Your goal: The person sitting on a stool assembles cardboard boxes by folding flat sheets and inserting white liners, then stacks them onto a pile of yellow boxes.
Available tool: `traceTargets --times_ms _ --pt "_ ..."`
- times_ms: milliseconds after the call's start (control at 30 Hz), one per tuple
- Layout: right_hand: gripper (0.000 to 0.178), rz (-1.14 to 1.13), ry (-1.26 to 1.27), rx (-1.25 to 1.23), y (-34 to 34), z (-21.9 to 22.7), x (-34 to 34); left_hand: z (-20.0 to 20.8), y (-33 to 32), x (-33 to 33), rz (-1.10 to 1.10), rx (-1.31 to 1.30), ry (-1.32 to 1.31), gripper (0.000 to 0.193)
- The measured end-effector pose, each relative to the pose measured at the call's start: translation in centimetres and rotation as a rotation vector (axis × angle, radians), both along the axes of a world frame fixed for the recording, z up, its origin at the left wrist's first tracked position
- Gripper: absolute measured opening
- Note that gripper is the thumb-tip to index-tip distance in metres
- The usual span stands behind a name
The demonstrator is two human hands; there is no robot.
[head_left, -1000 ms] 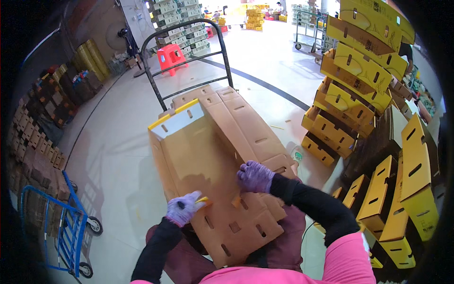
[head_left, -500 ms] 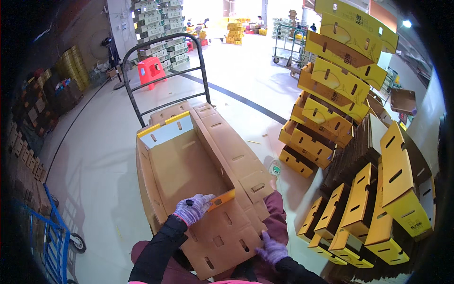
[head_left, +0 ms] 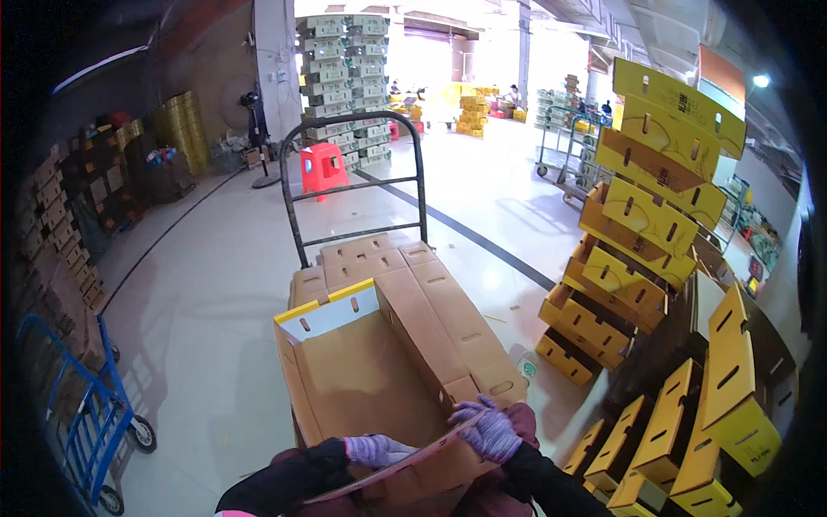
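Observation:
A partly folded cardboard box (head_left: pixel 370 362), brown inside with a white far end and a yellow rim, lies in front of me on flat cardboard sheets (head_left: pixel 444 297). Its near end flap (head_left: pixel 431 455) is raised toward me. My right hand (head_left: pixel 489 432), in a purple-grey knit glove, grips that flap near the box's right corner, fingers curled over the edge. Gloved likewise, my left hand (head_left: pixel 376 450) reaches inside the near end, its fingers stretched out along the flap's inner face. The flap partly hides the left fingertips.
The sheets rest on a cart with a black handle (head_left: pixel 353 177). Yellow boxes (head_left: pixel 637 284) are stacked at the right, with more yellow boxes (head_left: pixel 732 370) nearer. A blue hand truck (head_left: pixel 99 409) stands at the left; a red stool (head_left: pixel 323 170) is beyond the cart.
My right hand has risen from the sheet's near edge to grip the flap. My left hand has moved from the flap's edge to inside the box. The near flap now stands raised.

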State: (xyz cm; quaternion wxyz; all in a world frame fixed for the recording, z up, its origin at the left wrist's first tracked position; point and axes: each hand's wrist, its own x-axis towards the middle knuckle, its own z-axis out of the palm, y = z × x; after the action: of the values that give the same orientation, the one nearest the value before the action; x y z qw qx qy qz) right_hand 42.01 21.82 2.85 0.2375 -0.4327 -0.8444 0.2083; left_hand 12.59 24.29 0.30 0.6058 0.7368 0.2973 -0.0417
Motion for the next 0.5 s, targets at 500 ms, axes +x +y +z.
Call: traceTargets --times_ms 500 --pt "0.051 -0.553 0.036 0.313 2.6 -2.6 -5.3 3.1 -8.9 2.5 0.621 1.215 0.623 0.093"
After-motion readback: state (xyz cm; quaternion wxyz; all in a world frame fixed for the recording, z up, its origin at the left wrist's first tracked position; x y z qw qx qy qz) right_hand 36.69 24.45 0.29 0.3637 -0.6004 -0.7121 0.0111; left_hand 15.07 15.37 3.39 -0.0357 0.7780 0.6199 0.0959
